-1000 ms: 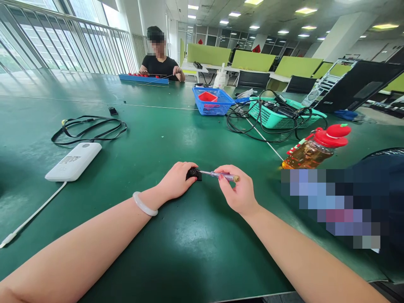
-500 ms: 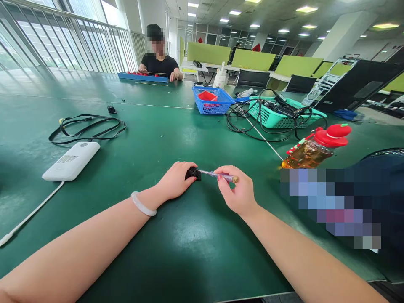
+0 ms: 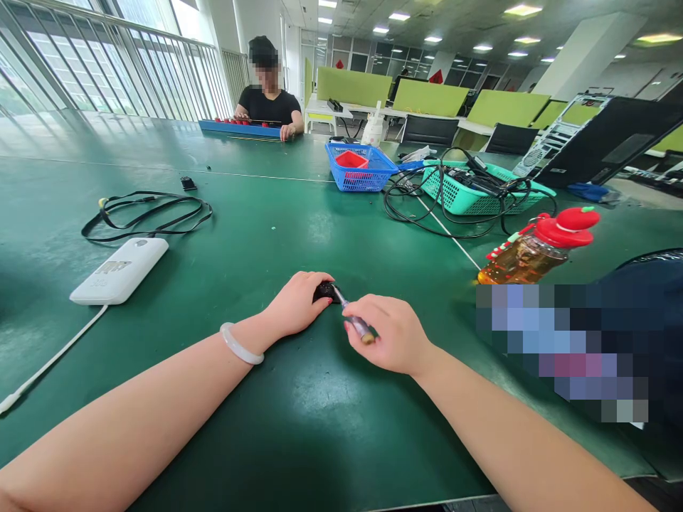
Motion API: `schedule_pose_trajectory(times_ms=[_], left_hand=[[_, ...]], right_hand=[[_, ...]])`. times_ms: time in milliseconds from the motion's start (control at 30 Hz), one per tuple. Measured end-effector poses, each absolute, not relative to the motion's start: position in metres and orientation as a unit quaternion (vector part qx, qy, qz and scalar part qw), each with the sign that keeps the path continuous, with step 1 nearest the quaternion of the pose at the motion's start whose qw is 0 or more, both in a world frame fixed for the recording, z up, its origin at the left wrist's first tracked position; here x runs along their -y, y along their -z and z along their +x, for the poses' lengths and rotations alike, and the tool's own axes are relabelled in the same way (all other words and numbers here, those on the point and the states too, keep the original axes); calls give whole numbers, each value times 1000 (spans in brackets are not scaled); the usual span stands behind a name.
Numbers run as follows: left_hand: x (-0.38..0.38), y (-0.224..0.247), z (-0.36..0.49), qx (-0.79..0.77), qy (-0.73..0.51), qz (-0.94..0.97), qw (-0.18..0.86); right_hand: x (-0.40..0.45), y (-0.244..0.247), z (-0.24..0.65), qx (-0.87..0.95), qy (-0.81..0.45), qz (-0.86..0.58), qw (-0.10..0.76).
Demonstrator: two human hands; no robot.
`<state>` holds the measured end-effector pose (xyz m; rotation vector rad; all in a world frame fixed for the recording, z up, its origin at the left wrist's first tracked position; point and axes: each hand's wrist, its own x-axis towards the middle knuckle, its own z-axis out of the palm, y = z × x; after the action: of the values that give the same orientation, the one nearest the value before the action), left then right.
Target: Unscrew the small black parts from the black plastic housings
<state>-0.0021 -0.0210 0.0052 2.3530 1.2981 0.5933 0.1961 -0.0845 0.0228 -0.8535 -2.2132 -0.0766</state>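
Two bare hands, ctr of frame. My L hand (image 3: 299, 302) curls round a small black part (image 3: 324, 291) on the dark green tabletop (image 3: 320, 427), thumb & index a narrow gap apart w/ the part between. My R hand (image 3: 389, 333) is closed on a slim screwdriver w/ purplish see-through handle (image 3: 359, 328), fingers pinched tight; metal shaft slants to upper L, tip at the part. Can't tell if it's in a slot or just touching.

Writing: grey print on the white power bank (image 3: 120, 272), mid-L, too blurry to read. Tiny pale mark on the big black panel (image 3: 608, 146), upper R, also n/a. Lower R is pixelated, can't read.

Pale bangle (image 3: 242, 345) on my L wrist. White cable (image 3: 53, 363) runs from the power bank to the L edge; looped black cable (image 3: 146, 231) lies just above. Upper ctr: blue plastic basket (image 3: 360, 174) w/ red tray (image 3: 352, 161) inside, beside a teal basket (image 3: 469, 199) full of black cords. Mid-R: red-lidded bottle w/ amber liquid (image 3: 536, 249), tilted. Top, L of ctr: person in black tee (image 3: 269, 107) at a long blue holder (image 3: 240, 129) w/ red bits.
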Motion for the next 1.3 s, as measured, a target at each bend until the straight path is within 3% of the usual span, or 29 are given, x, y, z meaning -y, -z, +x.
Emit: schedule_pose_trajectory(times_ms=[133,233,833,1300], left_hand=[[22,-6,-2,-462,-205,843,182],[22,-7,-2,-462,-205,845,177],[21,-6,-2,-462,-207,841,187],[21,-6,-2,-461,-204,844,182]], right_hand=[[84,-18,195,924,25,-280,261],[84,-15,195,933,15,-277,230],[85,-26,200,784,-98,-396,468],[87,-23,193,870,37,-321,372]])
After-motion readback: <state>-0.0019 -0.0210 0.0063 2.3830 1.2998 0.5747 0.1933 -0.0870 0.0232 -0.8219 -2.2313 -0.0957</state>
